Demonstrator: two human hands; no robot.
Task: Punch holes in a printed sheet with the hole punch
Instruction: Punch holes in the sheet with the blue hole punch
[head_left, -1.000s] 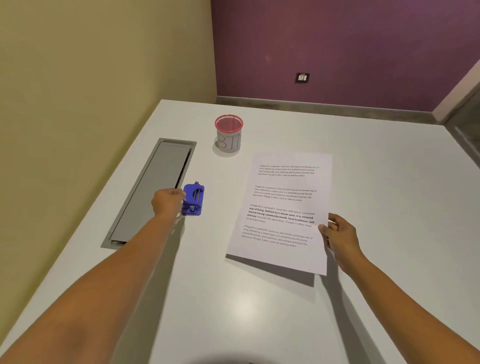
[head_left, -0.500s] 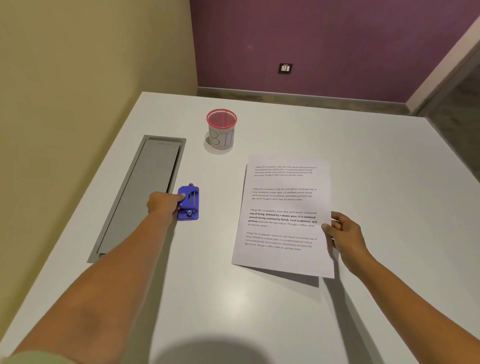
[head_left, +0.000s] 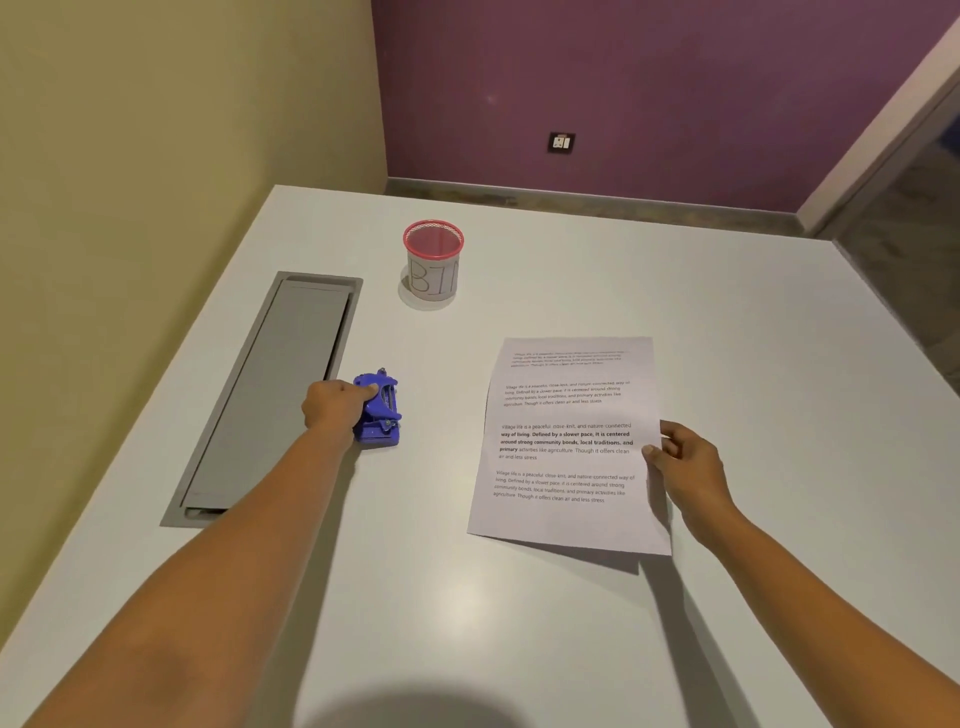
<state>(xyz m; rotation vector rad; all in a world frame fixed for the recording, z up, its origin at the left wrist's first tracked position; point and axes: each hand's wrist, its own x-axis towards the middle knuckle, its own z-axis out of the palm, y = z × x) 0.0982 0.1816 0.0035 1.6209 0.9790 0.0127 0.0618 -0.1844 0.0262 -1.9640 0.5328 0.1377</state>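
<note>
1. Since a second ago the left hand (head_left: 332, 405) has closed its fingers (head_left: 366, 391) over the blue hole punch (head_left: 378, 410), left of centre on the bench (head_left: 467, 623).
2. Right hand (head_left: 685, 462) pinches the printed sheet (head_left: 566, 447) at its right edge, right of centre.

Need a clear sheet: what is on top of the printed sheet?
Only the right hand, whose thumb presses the printed sheet at its right edge. The fingers underneath are hidden.

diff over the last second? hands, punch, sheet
Left hand went from touching the hole punch's side to closing its fingers over the top. Right hand keeps pinching the printed sheet's right edge. Punch, sheet and bin stay put.
</note>
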